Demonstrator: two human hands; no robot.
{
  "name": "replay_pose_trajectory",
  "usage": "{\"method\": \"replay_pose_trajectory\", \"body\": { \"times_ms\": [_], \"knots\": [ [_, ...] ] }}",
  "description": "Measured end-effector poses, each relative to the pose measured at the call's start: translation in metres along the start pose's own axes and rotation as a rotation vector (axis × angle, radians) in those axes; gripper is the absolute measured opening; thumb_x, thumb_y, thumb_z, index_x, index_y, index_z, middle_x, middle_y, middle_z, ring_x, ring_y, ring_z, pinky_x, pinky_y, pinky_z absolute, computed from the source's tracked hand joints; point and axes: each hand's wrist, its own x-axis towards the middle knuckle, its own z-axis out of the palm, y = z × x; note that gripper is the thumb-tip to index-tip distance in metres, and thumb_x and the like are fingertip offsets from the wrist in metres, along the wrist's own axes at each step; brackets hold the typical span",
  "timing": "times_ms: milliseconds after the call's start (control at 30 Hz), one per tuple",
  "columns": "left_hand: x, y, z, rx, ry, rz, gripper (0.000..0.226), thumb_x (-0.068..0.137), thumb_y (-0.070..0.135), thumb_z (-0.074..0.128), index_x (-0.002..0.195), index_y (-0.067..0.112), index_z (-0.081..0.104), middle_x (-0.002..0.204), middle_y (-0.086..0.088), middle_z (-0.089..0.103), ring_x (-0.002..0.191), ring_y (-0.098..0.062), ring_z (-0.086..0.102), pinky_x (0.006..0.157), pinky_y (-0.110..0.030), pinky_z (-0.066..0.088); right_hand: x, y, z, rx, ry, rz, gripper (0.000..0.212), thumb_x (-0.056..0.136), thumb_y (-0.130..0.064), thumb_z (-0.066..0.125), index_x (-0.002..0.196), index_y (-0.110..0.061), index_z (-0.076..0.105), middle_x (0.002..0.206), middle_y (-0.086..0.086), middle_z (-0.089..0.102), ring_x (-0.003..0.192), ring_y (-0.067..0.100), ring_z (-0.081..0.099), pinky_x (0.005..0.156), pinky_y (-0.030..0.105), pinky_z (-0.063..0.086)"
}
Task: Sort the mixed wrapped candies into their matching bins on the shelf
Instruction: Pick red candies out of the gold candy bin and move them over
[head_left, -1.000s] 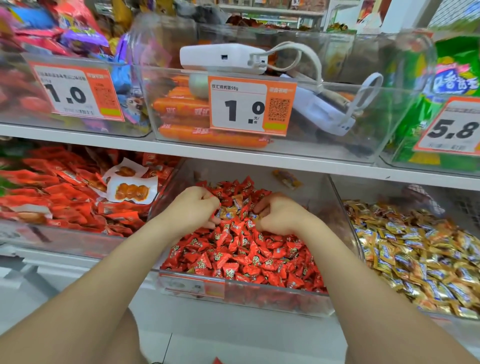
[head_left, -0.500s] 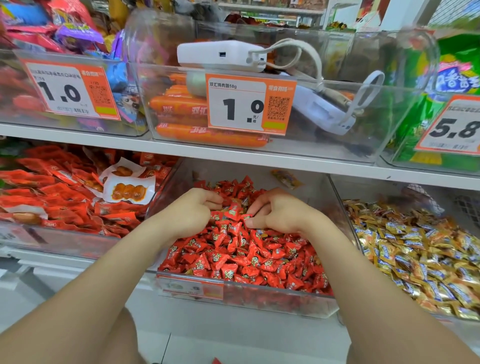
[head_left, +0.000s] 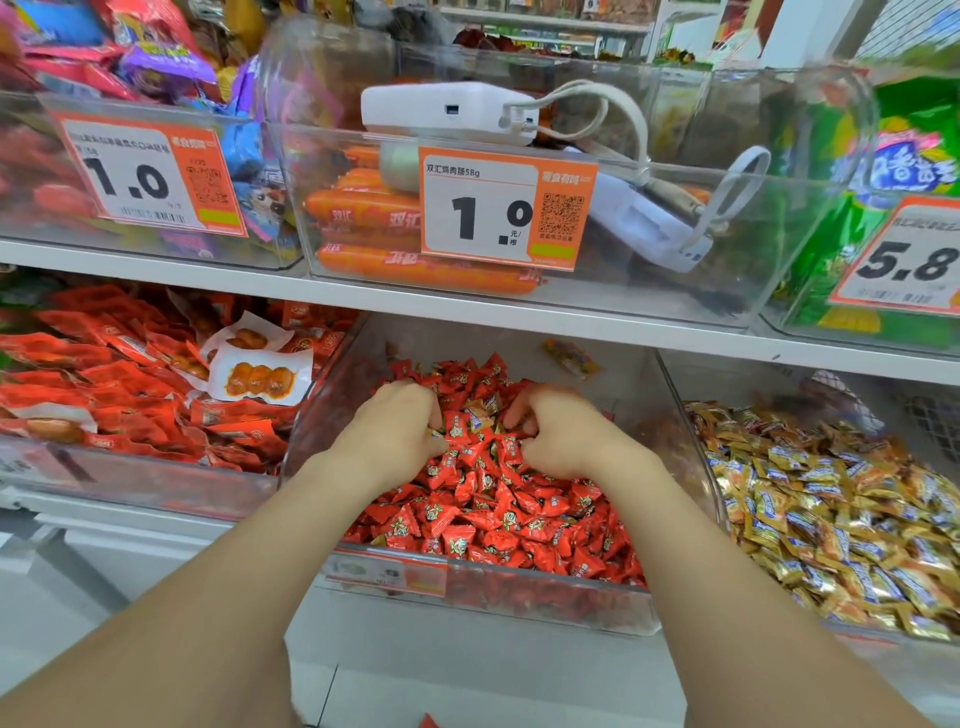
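The clear middle bin (head_left: 519, 597) on the lower shelf is full of red wrapped candies (head_left: 483, 514). A few gold-wrapped candies (head_left: 480, 415) lie mixed in near the top of the pile, between my hands. My left hand (head_left: 395, 436) is dug into the pile with its fingers curled, and a bit of gold wrapper peeks out under them. My right hand (head_left: 563, 439) is beside it, fingers also curled down into the candies; what they grip is hidden. Another gold candy (head_left: 571, 358) lies against the bin's back wall.
To the right, a clear bin holds the gold-wrapped candies (head_left: 831, 519). On the left is a bin of red snack packets (head_left: 130, 389). The shelf edge (head_left: 571, 322) above carries bins with sausages (head_left: 374, 260), a white power bank (head_left: 447, 111) and price tags.
Both hands have shifted slightly towards the back of the red candy pile. My right hand's fingers have curled in tighter. The gold candies between the hands are more exposed.
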Motion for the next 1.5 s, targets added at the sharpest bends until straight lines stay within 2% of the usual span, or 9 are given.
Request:
{"method": "replay_pose_trajectory", "body": {
  "times_ms": [200, 367, 500, 633, 767, 933, 1167, 1333, 1500],
  "knots": [
    [0.003, 0.0, 0.003, 0.016, -0.015, -0.081, 0.052, 0.085, 0.031, 0.087, 0.127, 0.02, 0.059, 0.13, -0.008, 0.047, 0.114, -0.036, 0.06, 0.098, -0.047, 0.054, 0.008, 0.0, 0.012, -0.041, -0.082, -0.066, 0.047, 0.092, -0.019, 0.076, 0.136, -0.02, 0.061, 0.123, 0.0, 0.061, 0.115, 0.018, 0.06, 0.098, 0.028, 0.05],
    [0.007, -0.007, 0.007, 0.017, -0.027, -0.042, 0.043, 0.087, 0.032, 0.085, 0.123, 0.023, 0.065, 0.12, -0.007, 0.06, 0.107, -0.03, 0.062, 0.094, -0.045, 0.055, 0.011, 0.002, 0.017, -0.066, -0.06, -0.087, 0.028, 0.096, -0.02, 0.073, 0.121, -0.018, 0.061, 0.104, -0.002, 0.056, 0.097, 0.02, 0.057, 0.079, 0.03, 0.045],
    [0.006, -0.008, 0.006, 0.001, -0.059, -0.01, 0.029, 0.091, 0.036, 0.078, 0.113, 0.022, 0.065, 0.104, -0.004, 0.063, 0.097, -0.029, 0.065, 0.086, -0.045, 0.057, 0.01, 0.003, 0.008, -0.04, 0.026, -0.081, 0.027, 0.102, -0.018, 0.062, 0.128, -0.019, 0.061, 0.113, -0.006, 0.048, 0.098, 0.013, 0.048, 0.074, 0.021, 0.032],
    [0.003, -0.006, 0.0, -0.098, -0.064, -0.003, 0.023, 0.097, 0.033, 0.072, 0.113, 0.022, 0.06, 0.1, -0.002, 0.064, 0.085, -0.02, 0.066, 0.075, -0.037, 0.057, 0.008, 0.004, -0.001, 0.045, 0.007, -0.046, 0.023, 0.109, -0.023, 0.049, 0.125, -0.019, 0.066, 0.099, -0.006, 0.052, 0.071, 0.004, 0.047, 0.052, 0.017, 0.033],
    [-0.003, -0.002, -0.01, -0.243, -0.023, 0.0, 0.002, 0.102, 0.025, 0.058, 0.102, 0.023, 0.059, 0.087, -0.007, 0.071, 0.077, -0.028, 0.069, 0.066, -0.044, 0.056, 0.011, 0.009, -0.005, 0.152, 0.134, 0.024, 0.025, 0.109, -0.025, 0.05, 0.099, -0.018, 0.071, 0.087, -0.001, 0.066, 0.069, 0.012, 0.059, 0.056, 0.025, 0.04],
    [-0.009, 0.008, -0.014, -0.362, -0.029, -0.007, 0.017, 0.104, 0.019, 0.047, 0.108, 0.026, 0.062, 0.084, -0.014, 0.073, 0.063, -0.023, 0.062, 0.054, -0.033, 0.049, 0.006, 0.005, -0.007, 0.126, 0.121, 0.064, 0.032, 0.1, -0.005, 0.047, 0.112, -0.013, 0.076, 0.102, -0.001, 0.069, 0.069, 0.012, 0.058, 0.049, 0.012, 0.038],
    [-0.01, 0.02, -0.022, -0.714, -0.049, -0.28, 0.04, 0.095, 0.026, 0.044, 0.062, 0.017, 0.064, 0.063, -0.003, 0.053, 0.059, -0.021, 0.043, 0.053, -0.03, 0.042, -0.005, -0.007, -0.005, -0.008, -0.002, 0.151, 0.036, 0.078, -0.059, 0.082, 0.081, -0.024, 0.074, 0.082, -0.007, 0.072, 0.082, 0.014, 0.068, 0.078, 0.034, 0.061],
    [-0.015, 0.028, -0.023, -0.748, -0.083, -0.271, 0.046, 0.096, 0.044, 0.049, 0.062, 0.013, 0.051, 0.055, -0.007, 0.055, 0.047, -0.022, 0.047, 0.047, -0.029, 0.043, -0.032, -0.013, -0.017, -0.036, -0.223, 0.141, 0.032, 0.072, -0.051, 0.093, 0.079, -0.023, 0.081, 0.067, -0.011, 0.07, 0.064, 0.007, 0.064, 0.058, 0.022, 0.05],
    [-0.014, 0.038, -0.014, -0.817, -0.085, -0.17, 0.029, 0.103, 0.018, 0.059, 0.083, 0.001, 0.07, 0.074, -0.012, 0.068, 0.054, -0.022, 0.063, 0.053, -0.033, 0.056, -0.051, -0.007, -0.032, -0.021, -0.173, 0.145, 0.036, 0.08, -0.059, 0.084, 0.073, -0.024, 0.079, 0.064, -0.011, 0.069, 0.066, 0.004, 0.063, 0.064, 0.024, 0.05]
  ]
}}
